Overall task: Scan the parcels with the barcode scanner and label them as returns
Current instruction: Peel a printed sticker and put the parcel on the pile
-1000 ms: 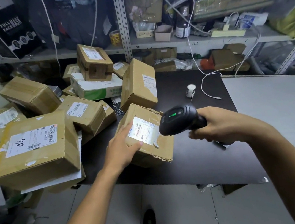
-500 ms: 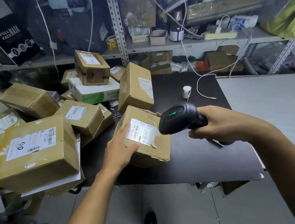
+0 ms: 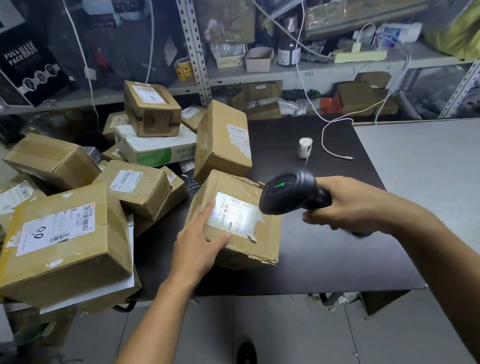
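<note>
A brown cardboard parcel (image 3: 249, 241) with a white shipping label lies tilted on the black table (image 3: 316, 251). My left hand (image 3: 198, 247) grips its near left corner, thumb on the label's edge. My right hand (image 3: 353, 207) grips the handle of a black barcode scanner (image 3: 290, 192), whose head points down at the label from the right. The label is lit bright white by the scanner, and a green light shows on the scanner's top.
A heap of brown parcels (image 3: 67, 239) covers the table's left side, one standing upright (image 3: 223, 138). A small white roll (image 3: 306, 147) and a white cable (image 3: 333, 143) lie at the back. A grey table (image 3: 450, 180) adjoins on the right; cluttered shelves (image 3: 279, 71) behind.
Hands, parcel and scanner keep almost the same pose; only the head camera's view has shifted slightly.
</note>
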Available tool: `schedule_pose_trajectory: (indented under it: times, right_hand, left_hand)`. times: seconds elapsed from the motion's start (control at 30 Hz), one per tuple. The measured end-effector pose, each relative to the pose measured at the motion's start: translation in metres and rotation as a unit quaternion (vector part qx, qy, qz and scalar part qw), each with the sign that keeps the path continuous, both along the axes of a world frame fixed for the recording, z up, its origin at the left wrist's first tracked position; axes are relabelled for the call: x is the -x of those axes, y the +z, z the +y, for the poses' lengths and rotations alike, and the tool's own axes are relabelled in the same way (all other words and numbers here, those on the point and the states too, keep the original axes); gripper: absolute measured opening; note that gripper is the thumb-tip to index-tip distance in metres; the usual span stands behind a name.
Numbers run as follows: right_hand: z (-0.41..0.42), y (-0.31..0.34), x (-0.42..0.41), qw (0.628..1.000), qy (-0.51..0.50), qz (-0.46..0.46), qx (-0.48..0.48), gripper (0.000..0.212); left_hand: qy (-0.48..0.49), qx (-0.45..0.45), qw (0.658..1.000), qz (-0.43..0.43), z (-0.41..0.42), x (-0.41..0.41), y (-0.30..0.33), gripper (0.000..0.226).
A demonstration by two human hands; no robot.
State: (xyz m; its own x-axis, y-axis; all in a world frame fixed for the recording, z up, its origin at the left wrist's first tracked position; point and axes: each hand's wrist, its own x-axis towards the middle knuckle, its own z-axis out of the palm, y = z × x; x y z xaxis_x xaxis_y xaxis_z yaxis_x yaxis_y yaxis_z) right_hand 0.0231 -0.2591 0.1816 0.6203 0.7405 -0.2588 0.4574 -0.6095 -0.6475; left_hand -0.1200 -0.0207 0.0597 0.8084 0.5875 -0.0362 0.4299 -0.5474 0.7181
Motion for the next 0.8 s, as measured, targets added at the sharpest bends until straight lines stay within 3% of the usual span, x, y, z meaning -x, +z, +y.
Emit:
schedule_pose_trajectory:
  times: [0.33,0.6,0.67,0.8]
  right_hand:
    - [-0.005,-0.01,-0.004,0.999,-0.048,0.005,-0.001,0.009]
    - [0.0,-0.018,-0.004,0.998,-0.032,0.041,-0.025,0.009]
    - [0.002,-0.031,-0.007,0.993,-0.075,0.07,-0.065,0.009]
    - [0.008,-0.088,-0.019,0.947,-0.273,0.095,-0.141,0.01]
  left_hand:
    - [0.032,0.001,0.999,-0.033,-0.014,0.013,-0.007,0.082]
    - [0.043,0.017,0.998,-0.041,-0.01,0.017,-0.01,0.082]
    - [0.052,0.037,0.997,-0.045,-0.004,0.015,-0.009,0.081]
    - [0.075,0.076,0.994,-0.035,0.011,0.011,-0.004,0.076]
